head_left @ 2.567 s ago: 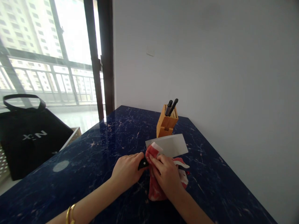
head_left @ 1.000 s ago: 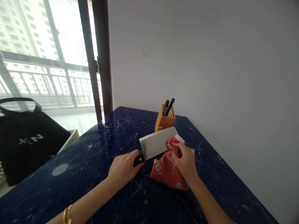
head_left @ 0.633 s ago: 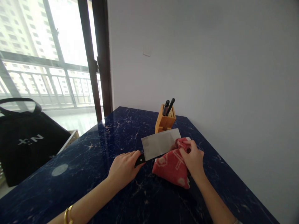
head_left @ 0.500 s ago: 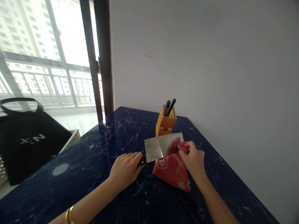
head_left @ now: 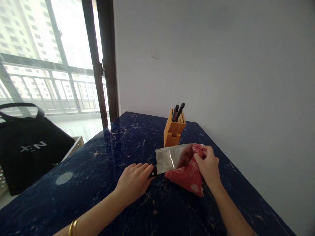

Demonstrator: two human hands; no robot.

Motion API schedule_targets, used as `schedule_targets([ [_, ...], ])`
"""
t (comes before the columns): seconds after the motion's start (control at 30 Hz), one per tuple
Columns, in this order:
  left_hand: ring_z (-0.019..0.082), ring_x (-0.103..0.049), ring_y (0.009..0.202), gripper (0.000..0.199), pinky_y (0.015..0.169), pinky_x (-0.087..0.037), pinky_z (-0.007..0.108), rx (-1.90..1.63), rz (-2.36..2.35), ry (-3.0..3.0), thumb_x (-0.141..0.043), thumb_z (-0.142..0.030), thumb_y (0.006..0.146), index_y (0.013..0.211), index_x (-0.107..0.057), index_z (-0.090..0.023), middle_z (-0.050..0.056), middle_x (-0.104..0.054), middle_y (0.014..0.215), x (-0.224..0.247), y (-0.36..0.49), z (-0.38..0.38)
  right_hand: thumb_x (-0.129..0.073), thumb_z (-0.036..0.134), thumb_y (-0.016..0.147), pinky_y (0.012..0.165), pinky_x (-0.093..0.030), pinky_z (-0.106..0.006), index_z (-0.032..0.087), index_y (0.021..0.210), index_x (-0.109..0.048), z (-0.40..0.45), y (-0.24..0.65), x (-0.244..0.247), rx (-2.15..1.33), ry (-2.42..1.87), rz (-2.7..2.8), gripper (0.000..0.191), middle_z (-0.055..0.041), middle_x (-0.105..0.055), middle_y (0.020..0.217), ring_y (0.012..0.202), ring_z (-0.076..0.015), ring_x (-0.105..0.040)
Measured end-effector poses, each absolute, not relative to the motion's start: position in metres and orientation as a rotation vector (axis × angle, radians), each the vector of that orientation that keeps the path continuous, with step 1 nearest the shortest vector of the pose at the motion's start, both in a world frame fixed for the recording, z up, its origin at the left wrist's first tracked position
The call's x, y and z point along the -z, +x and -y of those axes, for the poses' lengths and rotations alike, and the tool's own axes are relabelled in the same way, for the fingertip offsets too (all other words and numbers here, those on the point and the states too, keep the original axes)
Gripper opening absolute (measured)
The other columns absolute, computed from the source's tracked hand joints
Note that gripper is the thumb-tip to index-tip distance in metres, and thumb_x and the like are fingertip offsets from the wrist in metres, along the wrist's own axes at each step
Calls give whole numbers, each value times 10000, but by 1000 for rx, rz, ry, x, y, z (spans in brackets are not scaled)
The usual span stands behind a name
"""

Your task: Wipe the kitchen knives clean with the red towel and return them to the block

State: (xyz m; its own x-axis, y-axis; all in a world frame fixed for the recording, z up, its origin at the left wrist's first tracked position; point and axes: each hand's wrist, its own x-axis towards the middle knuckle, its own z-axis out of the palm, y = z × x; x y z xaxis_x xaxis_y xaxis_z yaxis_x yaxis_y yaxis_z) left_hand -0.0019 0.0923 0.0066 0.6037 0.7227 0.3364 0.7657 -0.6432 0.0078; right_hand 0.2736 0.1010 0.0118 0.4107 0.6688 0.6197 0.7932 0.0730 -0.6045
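My left hand is closed around the black handle of a cleaver, whose wide shiny blade points right above the table. In my right hand a red cloth with pale patterns is pinched, its top fold against the far right end of the blade. The rest of the cloth hangs below the blade, which mirrors its red. Just behind the cleaver stands a wooden knife block with black-handled tools in its top.
The dark blue marbled table reaches back to a pale wall. A pale round spot marks its left side. Further left are a black bag and a glass door.
Both hands, the cleaver and the cloth have shifted slightly right. The cloth's pinched part now sits at the blade's upper right corner.
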Motion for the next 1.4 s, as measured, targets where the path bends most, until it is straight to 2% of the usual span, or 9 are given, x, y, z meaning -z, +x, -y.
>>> schedule_targets([
  [0.13,182,-539,704,189,597,-339,305,444,1190,-2699,-359,-345,872,863,-498,-217,13,-588,771,-5,0,-89,-513,329,706,778,-408,-352,198,907,-460,-100,274,-13,135,-1565,1319,246,-64,-640,897,805,-206,-605],
  [0.3,178,-542,712,194,606,-334,301,429,1224,-2714,-360,-355,872,876,-495,-215,19,-590,779,-5,2,-88,-511,340,685,770,-377,-373,196,903,-466,-98,262,-13,247,-1677,1369,265,-45,-628,839,719,-206,-591],
  [0.67,183,-541,706,178,590,-338,306,420,1192,-2697,-366,-339,873,876,-493,-213,17,-585,775,-5,3,-88,-478,299,710,756,-333,-362,189,915,-465,-94,244,-13,248,-1686,1490,232,-45,-610,853,703,-195,-558],
  [0.87,194,-545,705,127,591,-360,320,418,1148,-2710,-401,-316,858,869,-484,-220,-2,-585,778,0,4,-86,-496,264,710,708,-326,-340,202,909,-498,-86,220,-9,223,-1659,1632,208,-16,-598,744,679,-192,-503],
  [1.1,191,-542,698,120,583,-362,317,426,1112,-2731,-404,-305,855,868,-483,-216,-2,-582,780,0,9,-85,-479,166,733,738,-309,-330,201,929,-479,-71,184,-13,130,-1480,1812,199,-25,-591,906,795,-186,-513],
  [1.27,188,-548,699,101,591,-359,314,430,1096,-2748,-435,-298,841,845,-487,-212,-2,-590,779,1,10,-83,-488,133,741,764,-286,-336,209,978,-473,-63,169,-9,71,-1348,1978,250,-11,-593,946,850,-182,-519],
  [1.4,190,-562,695,136,588,-363,313,476,1165,-2772,-439,-343,838,847,-482,-214,-9,-599,773,2,9,-84,-467,154,775,752,-289,-336,199,965,-482,-66,174,-8,169,-1364,1882,196,-27,-606,929,825,-180,-533],
])
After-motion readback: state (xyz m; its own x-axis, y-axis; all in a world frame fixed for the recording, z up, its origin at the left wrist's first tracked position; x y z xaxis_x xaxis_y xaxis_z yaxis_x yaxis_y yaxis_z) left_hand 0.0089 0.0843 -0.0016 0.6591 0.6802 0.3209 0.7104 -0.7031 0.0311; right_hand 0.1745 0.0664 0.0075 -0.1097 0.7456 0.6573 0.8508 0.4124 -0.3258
